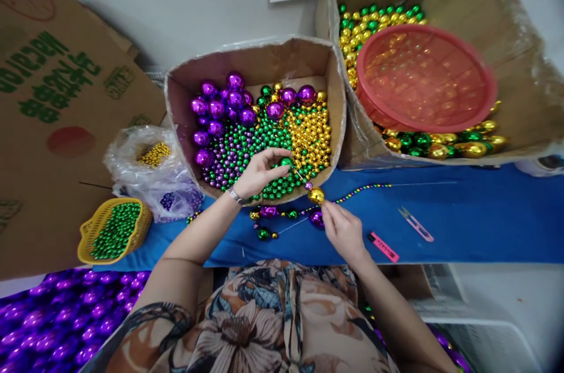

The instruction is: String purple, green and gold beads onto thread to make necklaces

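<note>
Between the thumb and fingers of my left hand (263,172) is a green bead (285,163), held over the front rim of the bead box. A thin needle or wire runs from it down to a small purple bead and a large gold bead (316,195). My right hand (344,229) is pinched at the lower side of that gold bead. Just under it hangs a large purple bead (316,218). The rest of the bead string (361,190), with small beads in mixed colours, lies on the blue cloth, its bare thread end stretching right.
The cardboard box (337,120) holds purple, green and gold beads. A red basket (425,79) sits in a bigger box at right. Thread snips (416,224) and a pink lighter (383,247) lie on the blue cloth (484,214). At left stands a yellow basket (143,220) of green beads.
</note>
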Available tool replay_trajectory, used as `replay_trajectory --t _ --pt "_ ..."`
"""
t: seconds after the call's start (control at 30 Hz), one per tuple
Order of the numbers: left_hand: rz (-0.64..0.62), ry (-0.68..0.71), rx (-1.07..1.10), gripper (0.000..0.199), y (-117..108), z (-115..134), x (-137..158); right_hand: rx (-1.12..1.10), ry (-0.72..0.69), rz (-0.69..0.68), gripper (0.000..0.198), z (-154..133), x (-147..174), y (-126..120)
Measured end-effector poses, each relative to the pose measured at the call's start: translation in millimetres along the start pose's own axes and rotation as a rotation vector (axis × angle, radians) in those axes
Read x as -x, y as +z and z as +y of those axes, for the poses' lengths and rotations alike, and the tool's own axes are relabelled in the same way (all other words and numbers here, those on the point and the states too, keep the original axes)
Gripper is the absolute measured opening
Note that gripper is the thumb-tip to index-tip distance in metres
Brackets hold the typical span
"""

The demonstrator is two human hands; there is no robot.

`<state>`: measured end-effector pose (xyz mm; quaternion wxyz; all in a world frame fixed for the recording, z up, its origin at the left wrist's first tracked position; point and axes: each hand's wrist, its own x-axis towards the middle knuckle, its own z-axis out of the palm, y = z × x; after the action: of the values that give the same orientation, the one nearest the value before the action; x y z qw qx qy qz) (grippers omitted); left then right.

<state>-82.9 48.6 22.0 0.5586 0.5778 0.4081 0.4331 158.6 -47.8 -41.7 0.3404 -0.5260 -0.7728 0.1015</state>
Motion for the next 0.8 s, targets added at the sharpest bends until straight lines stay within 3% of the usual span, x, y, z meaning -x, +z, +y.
replay_trajectory --t 0.17,0.27,0.4,0.6,0.8 --pt "0.022 0.171 -0.332 0.037 2 7 7 0.210 -0.039 0.005 0.025 3 3 1" --pt "-0.042 0.258 -0.410 0.033 9 10 12 0.225 -0.043 0.007 0.025 2 2 3" --pt "-0.090 0.184 -0.263 0.028 18 6 18 0.044 0.013 -0.021 0.027 -3 0 6" --pt "0.020 0.069 0.010 0.045 24 -8 24 -0.160 0.079 -0.124 0.027 -4 3 1" --pt "0.055 0.094 0.036 0.051 30 -12 31 -0.157 0.046 -0.017 0.025 2 9 4"
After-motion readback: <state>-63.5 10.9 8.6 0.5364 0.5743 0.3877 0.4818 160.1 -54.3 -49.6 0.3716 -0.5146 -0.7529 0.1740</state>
